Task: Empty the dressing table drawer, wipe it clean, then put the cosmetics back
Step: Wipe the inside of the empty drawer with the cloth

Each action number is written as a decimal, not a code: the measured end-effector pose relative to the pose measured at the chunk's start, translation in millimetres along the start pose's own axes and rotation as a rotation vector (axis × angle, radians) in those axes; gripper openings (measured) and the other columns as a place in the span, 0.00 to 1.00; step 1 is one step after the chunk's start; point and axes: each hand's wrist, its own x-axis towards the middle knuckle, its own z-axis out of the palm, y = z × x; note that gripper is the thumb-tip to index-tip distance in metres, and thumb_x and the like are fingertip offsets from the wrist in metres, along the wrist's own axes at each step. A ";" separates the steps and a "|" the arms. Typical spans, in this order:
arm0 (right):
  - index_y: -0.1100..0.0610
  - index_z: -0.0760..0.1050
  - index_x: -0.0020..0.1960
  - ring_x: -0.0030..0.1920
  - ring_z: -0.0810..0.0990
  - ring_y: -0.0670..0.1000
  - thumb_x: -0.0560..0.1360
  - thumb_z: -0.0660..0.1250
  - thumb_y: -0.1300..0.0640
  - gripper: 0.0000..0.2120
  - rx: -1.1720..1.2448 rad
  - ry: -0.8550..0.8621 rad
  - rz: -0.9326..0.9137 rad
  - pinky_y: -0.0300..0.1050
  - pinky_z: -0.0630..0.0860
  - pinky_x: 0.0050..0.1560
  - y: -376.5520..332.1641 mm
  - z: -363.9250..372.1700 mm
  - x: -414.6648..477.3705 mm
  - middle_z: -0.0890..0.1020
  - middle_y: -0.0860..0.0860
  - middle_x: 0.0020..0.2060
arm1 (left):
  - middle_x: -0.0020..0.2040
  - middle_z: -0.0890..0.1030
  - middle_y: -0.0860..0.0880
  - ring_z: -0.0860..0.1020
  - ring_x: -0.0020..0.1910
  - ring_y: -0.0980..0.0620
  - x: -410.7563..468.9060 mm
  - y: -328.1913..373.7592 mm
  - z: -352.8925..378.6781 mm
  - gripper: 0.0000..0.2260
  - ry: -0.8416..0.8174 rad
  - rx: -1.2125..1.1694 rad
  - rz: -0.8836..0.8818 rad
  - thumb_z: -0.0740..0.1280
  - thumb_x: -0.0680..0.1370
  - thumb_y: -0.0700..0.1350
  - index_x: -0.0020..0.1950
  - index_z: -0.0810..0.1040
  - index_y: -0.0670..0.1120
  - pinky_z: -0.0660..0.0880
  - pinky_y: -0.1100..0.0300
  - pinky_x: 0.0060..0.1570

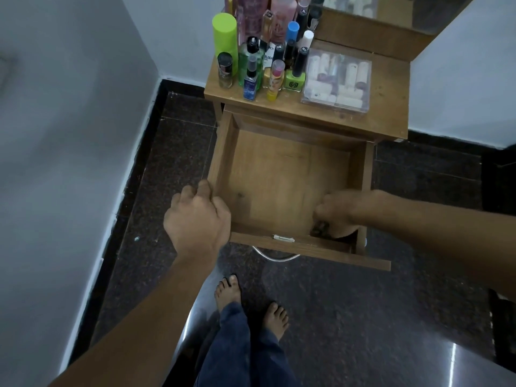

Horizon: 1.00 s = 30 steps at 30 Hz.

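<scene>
The wooden drawer [282,174] is pulled out of the dressing table [388,88], and its bottom is bare apart from one small dark item [319,229] in the near right corner. My right hand [339,212] reaches into that corner with its fingers curled around the dark item. My left hand [198,216] grips the drawer's left wall near the front. Many cosmetic bottles [268,60] stand crowded on the table top's left side, with a clear plastic case of lipsticks [339,79] to their right.
The table stands in a corner between white walls [69,135] on a dark polished floor [363,317]. A metal handle [275,256] hangs under the drawer front. My bare feet [251,303] are just below the drawer. A mirror frame [371,32] rises behind the table.
</scene>
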 end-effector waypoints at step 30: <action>0.55 0.79 0.52 0.49 0.83 0.52 0.81 0.68 0.56 0.03 2.316 0.851 0.234 0.49 0.81 0.54 -73.0 -49.1 82.4 0.85 0.52 0.47 | 0.45 0.81 0.43 0.78 0.44 0.41 2.0 -1.1 0.6 0.25 -0.017 -0.045 -0.027 0.50 0.75 0.49 0.59 0.82 0.43 0.76 0.51 0.37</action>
